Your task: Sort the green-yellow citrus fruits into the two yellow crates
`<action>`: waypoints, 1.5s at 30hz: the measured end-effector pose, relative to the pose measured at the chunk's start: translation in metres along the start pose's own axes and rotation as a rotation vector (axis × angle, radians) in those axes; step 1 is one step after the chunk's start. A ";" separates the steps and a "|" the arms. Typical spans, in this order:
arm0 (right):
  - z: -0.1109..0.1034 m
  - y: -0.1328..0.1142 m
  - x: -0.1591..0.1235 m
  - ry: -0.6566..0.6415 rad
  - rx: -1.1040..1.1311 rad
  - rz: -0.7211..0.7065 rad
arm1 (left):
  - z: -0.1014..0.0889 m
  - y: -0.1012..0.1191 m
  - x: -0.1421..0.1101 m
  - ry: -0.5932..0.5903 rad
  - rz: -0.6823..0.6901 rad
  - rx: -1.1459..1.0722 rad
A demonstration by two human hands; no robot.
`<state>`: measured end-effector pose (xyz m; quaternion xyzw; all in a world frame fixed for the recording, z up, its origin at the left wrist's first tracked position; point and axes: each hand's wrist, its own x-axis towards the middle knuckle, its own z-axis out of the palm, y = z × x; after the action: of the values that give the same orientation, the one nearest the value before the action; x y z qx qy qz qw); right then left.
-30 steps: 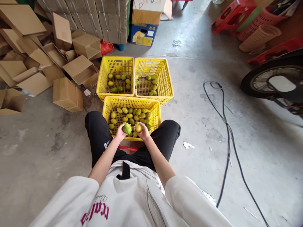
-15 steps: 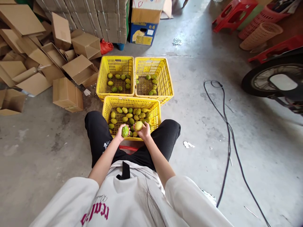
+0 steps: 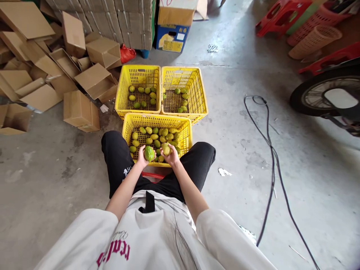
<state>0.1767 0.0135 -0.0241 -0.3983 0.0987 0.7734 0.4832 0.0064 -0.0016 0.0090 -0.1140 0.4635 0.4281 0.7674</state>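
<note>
Cupped in my left hand (image 3: 142, 157) is a green lemon (image 3: 149, 153). My right hand (image 3: 173, 156) has its fingers curled around a yellower lemon (image 3: 166, 149). Both hands are side by side over the near edge of the front yellow crate (image 3: 188, 131), between my knees. Inside that crate lie several green and yellow lemons (image 3: 154, 137), some hidden beneath my hands. Behind it stand two more yellow crates, a left one (image 3: 119, 92) and a right one (image 3: 203, 93). Each has several mostly green lemons on its slatted bottom.
Loose cardboard boxes (image 3: 81, 108) are heaped at the left. A blue carton (image 3: 171, 37) stands behind the crates. To the right, a black cable (image 3: 271, 146) runs over the concrete floor near a motorbike wheel (image 3: 312, 93). Red stools (image 3: 282, 17) and plastic baskets (image 3: 315, 41) are farther back.
The lemon in my right hand has turned a little, showing a duller side. The green lemon in my left hand has shifted slightly. Both hands stay over the front crate.
</note>
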 end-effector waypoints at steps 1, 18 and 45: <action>0.000 0.000 0.000 -0.013 -0.010 0.013 | -0.001 -0.001 0.001 -0.026 -0.006 -0.024; -0.002 -0.001 0.004 0.000 0.011 -0.056 | 0.001 -0.005 0.000 -0.021 0.078 0.052; 0.001 0.002 0.004 0.060 0.002 -0.081 | -0.005 -0.010 0.014 0.087 0.192 0.081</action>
<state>0.1739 0.0159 -0.0262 -0.4247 0.0978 0.7409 0.5111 0.0137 -0.0031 -0.0077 -0.0563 0.5222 0.4753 0.7058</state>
